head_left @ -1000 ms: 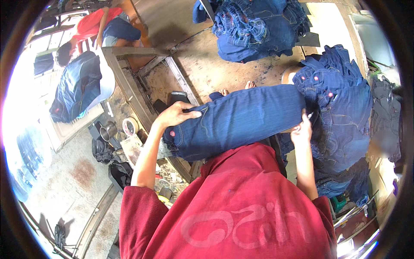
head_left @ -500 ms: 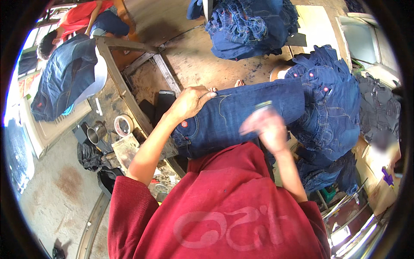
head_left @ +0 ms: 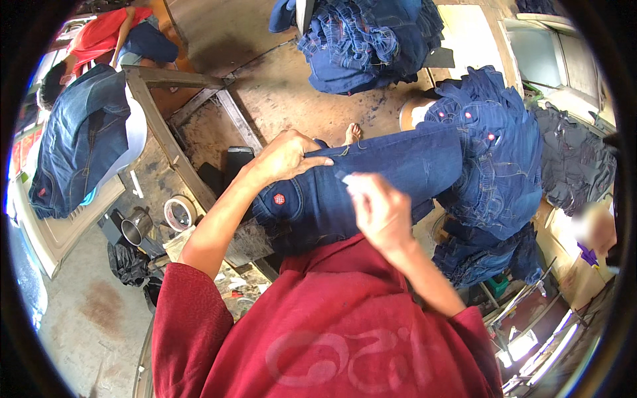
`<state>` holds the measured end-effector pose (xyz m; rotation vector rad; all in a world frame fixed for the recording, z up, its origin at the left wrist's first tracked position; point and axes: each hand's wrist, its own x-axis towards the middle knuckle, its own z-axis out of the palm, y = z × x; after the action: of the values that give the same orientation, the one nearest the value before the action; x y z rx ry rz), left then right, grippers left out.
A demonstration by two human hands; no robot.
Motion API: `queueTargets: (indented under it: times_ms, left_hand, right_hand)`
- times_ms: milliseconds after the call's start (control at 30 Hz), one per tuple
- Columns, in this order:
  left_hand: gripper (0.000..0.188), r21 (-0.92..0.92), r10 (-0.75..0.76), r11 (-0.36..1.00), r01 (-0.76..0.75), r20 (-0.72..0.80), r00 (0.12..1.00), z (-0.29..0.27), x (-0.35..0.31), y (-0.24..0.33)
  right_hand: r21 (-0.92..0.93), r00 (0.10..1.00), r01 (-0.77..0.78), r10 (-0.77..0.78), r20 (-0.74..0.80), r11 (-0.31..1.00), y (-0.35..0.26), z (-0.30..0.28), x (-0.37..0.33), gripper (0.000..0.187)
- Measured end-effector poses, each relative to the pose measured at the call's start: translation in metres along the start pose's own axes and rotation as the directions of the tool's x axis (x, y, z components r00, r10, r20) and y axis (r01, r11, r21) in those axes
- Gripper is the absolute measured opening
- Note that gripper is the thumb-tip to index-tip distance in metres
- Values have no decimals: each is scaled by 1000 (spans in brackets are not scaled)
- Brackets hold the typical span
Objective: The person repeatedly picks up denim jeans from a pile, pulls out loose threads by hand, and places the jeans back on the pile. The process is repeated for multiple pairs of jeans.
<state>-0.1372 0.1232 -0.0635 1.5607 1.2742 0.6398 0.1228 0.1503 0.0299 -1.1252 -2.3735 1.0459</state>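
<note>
A pair of dark blue jeans (head_left: 391,172) lies stretched across in front of me, with a round red tag by its pocket. My left hand (head_left: 288,158) pinches the jeans' far edge between thumb and fingers, near the pocket. Just right of it, my right hand (head_left: 383,209) is closed above the denim. A small, flat, greyish piece (head_left: 342,176) shows at its fingertips; blur hides what kind of thing it is. Loose thread shows on the denim near my left thumb.
Piles of jeans stand ahead (head_left: 371,46) and at right (head_left: 497,152). A wooden frame (head_left: 179,162) runs along the left. Beyond it are a tape roll (head_left: 180,213), a metal cup (head_left: 137,225) and a person in red (head_left: 99,40) with jeans.
My right hand has swept left along the jeans toward my left hand, and its fingers have closed. My left hand keeps its pinch. The whole view has shifted slightly.
</note>
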Motion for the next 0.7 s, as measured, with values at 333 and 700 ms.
queueTargets:
  times_ms: [333, 700]
  left_hand:
    - [21, -190, -214, 961, 199, -58, 975, 10, -4, -3]
    - [18, -223, -291, 937, 267, -82, 953, 13, -6, -3]
  right_hand:
    - [-183, 999, -33, 31, -16, 983, -16, 51, -7, 15]
    - [-117, 990, -132, 125, -69, 984, -26, 55, 0, 16]
